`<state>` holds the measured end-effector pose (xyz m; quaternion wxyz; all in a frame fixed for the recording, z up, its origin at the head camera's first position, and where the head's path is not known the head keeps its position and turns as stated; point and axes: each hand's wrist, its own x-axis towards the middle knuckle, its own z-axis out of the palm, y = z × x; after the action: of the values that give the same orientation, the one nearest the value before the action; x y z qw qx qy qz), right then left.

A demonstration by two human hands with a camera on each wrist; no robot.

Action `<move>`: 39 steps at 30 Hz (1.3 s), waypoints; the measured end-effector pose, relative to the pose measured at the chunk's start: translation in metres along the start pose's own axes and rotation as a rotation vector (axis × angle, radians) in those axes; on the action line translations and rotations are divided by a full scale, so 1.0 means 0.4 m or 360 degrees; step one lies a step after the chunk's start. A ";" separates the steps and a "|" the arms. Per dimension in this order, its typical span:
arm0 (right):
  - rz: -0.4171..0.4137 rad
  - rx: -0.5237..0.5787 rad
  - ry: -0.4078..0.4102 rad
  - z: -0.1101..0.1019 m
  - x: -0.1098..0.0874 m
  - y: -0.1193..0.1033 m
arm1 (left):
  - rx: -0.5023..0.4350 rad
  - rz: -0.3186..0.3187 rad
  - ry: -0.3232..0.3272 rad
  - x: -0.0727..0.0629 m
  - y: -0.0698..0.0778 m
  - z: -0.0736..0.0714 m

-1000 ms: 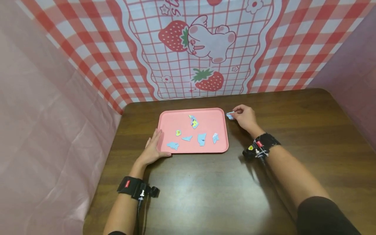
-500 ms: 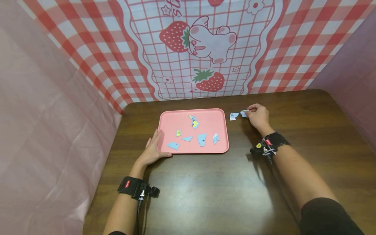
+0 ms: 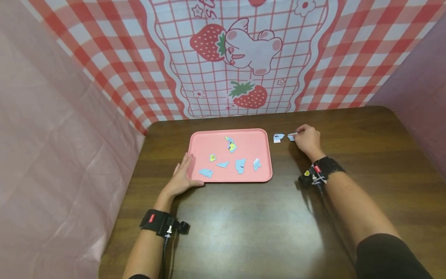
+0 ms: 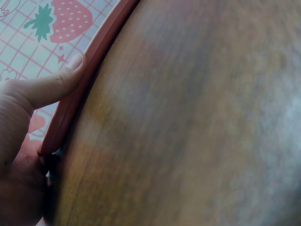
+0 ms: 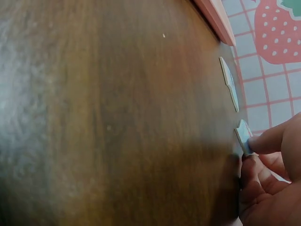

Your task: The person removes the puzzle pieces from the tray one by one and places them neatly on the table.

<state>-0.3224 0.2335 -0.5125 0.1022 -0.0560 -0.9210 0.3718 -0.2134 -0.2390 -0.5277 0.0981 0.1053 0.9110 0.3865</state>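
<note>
My right hand (image 3: 308, 140) pinches a small flat light-blue puzzle piece (image 3: 292, 136) between thumb and fingers at the table surface, right of the pink tray (image 3: 251, 135). In the right wrist view the held puzzle piece (image 5: 243, 136) shows a pale, thin edge. Just left of it lies another blue puzzle piece (image 3: 278, 138) with a white strip. My left hand (image 3: 180, 179) rests at the tray's near left corner, fingers along the left side and thumb along the front rim; the left wrist view shows the thumb (image 4: 61, 84) against that rim.
On the tray lie several more pieces: a blue-and-yellow piece (image 3: 231, 146), a small yellow piece (image 3: 212, 157) and light-blue ones such as the large piece (image 3: 240, 166). The brown wooden table (image 3: 244, 224) ends at the back against a strawberry-print cloth (image 3: 249, 97).
My right hand has moved right, from beside the tray to a spot farther along the table, with a puzzle piece. Another piece now shows where it was. My left hand has stayed put.
</note>
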 end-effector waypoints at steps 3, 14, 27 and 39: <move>0.0007 -0.0045 0.0001 -0.001 0.002 -0.002 | 0.0005 0.0008 0.0003 0.000 0.000 0.000; 0.0073 -0.0225 -0.0095 -0.011 0.007 -0.004 | 0.0010 0.0031 0.0015 -0.001 -0.004 0.004; 0.0073 -0.0220 -0.0085 -0.009 0.011 -0.005 | 0.0027 0.0021 0.0007 0.000 0.007 -0.003; 0.0027 -0.0051 -0.0010 -0.004 0.000 0.001 | 0.0017 0.0028 0.0007 0.001 0.003 0.000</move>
<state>-0.3222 0.2346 -0.5117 0.0953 -0.0642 -0.9267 0.3579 -0.2136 -0.2383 -0.5268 0.0922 0.1130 0.9124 0.3825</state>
